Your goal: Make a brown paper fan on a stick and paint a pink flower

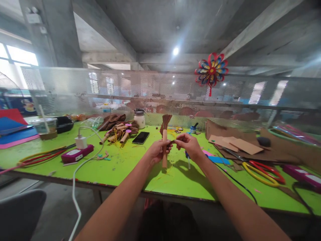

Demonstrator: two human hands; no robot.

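Note:
Upright in my left hand (158,151) is a tan paper tube (165,160), its fingers wrapped round the middle. Dark brown fringed paper (166,122) fans out from the tube's top. My right hand (187,144) pinches a thin dark brown strip (172,142) that stretches across to the tube at the left fingers. Both hands are above the green table (135,167). Behind them to the left lies a pile of similar tan tubes (124,136) with brown paper and yellow strands. A black phone (141,137) lies beside that pile.
Scissors with yellow and red handles (263,172) lie at right, near brown cardboard (273,152). At left are a purple power strip (77,154), a white charger with its cable (81,142) and more scissors (45,157). A perforated screen (155,87) stands along the table's back.

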